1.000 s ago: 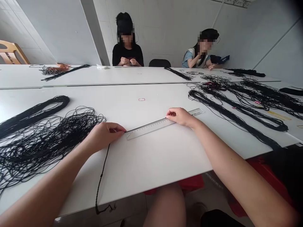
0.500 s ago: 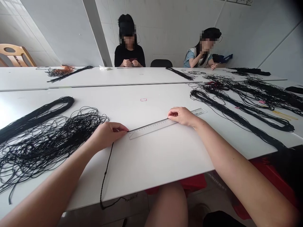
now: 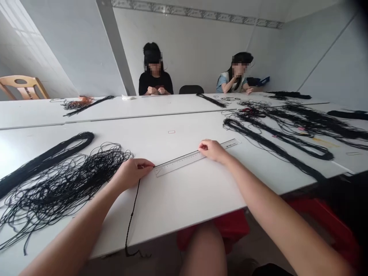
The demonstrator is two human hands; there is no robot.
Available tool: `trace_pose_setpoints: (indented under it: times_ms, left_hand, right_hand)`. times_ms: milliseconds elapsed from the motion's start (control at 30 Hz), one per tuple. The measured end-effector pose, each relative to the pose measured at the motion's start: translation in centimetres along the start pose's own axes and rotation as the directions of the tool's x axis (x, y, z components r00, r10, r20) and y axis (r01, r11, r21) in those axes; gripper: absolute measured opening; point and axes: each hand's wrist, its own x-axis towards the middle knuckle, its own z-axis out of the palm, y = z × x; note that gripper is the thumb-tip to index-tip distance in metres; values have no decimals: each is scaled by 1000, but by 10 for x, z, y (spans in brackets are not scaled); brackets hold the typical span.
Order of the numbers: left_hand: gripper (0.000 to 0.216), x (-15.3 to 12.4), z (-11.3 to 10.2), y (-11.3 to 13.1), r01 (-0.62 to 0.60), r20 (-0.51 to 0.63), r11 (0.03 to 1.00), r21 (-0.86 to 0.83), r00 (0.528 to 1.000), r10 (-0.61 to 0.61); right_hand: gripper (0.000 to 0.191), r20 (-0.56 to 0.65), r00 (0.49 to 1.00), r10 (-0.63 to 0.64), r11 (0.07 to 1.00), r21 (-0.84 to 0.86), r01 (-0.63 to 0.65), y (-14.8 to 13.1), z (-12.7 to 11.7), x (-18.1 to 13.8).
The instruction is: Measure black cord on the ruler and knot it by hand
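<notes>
A thin black cord [image 3: 176, 157] runs taut along the upper edge of a clear plastic ruler [image 3: 178, 163] on the white table. My left hand [image 3: 133, 171] pinches the cord by the ruler's left end. From under that hand, a braided, knotted length of the cord hangs down across the table and over its front edge. My right hand [image 3: 212, 149] pinches the cord farther along the ruler, its fingers resting over the ruler's right part. The cord's tip inside the right fingers is hidden.
Left of my left hand lie a loose tangle of black cords [image 3: 77, 180] and a folded black hank [image 3: 57, 153]. More black hanks [image 3: 267, 142] spread over the right side. Two people sit across the white table [image 3: 184, 207]. A red stool [image 3: 230, 226] shows below its edge.
The camera view has tilted up and shifted slightly, so the table appears lower. Both hands keep their pinch on the cord along the ruler, with no clear movement between them.
</notes>
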Motion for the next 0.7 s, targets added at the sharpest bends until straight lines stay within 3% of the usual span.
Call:
trace_pose_setpoints:
  times_ms: [133,267,333,400,467,567,633,700]
  left_hand:
    - [44,-11,-9,2,-4,26,1000,-29,1000,4]
    - [40,-55,-20,18,-65,180,970,-235,978,109]
    - [37,-88,-22,31,-99,325,937,-334,921,213]
    - [36,-119,-21,45,-110,479,941,-319,839,260]
    - [35,-143,-18,59,-159,546,952,-263,789,283]
    - [34,-164,-10,80,-251,510,946,-206,797,322]
    - [34,-173,-4,95,-283,471,933,-221,807,356]
    - [33,-184,3,110,-299,452,915,-270,800,394]
  right_hand:
    - [9,-171,985,35,998,-41,-43,-26,-19,-42]
    - [12,-259,965,44,999,-2,-46,-44,-60,-139]
    - [14,-287,953,102,994,-10,-109,-42,-88,-198]
    - [17,-322,927,191,977,-29,-212,-33,-116,-257]
    - [20,-373,875,308,939,-26,-342,-19,-140,-309]
    - [25,-429,787,444,873,9,-488,-5,-159,-369]
    - [27,-426,772,472,854,4,-520,-12,-160,-394]
    - [26,-409,792,454,863,-19,-505,-36,-154,-409]
